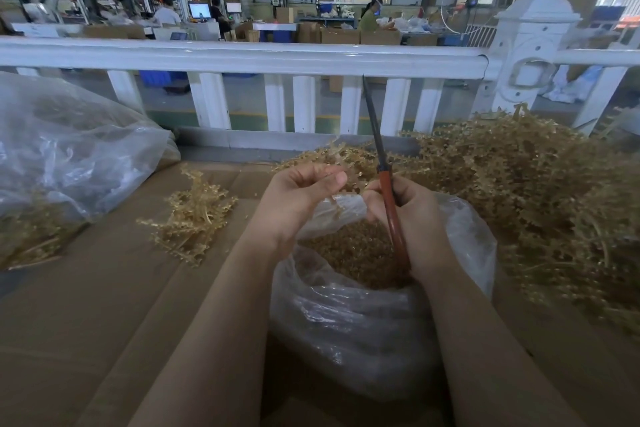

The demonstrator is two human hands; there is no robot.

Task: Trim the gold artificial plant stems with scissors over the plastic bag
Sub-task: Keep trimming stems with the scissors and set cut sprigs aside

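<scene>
The brown counter [104, 305] has free surface on my left side, while its far edge stops at a white fence [242, 57] and its right side is covered by one big heap of gold stems [540, 191]. I count one pair of scissors [388, 191], two plastic bags, the open plastic bag [346, 322] under my hands and a second bag [69, 149] at the far left, and one small trimmed pile [194, 215]. My left hand [298, 198] pinches a gold stem [349, 163] with curled fingers over the open bag, and my right hand [412, 218] grips the red handles, blades together and pointing up.

Both forearms are bare to the frame's edge, and neither the left hand [300, 199] nor right hand [412, 218] wears anything.
</scene>
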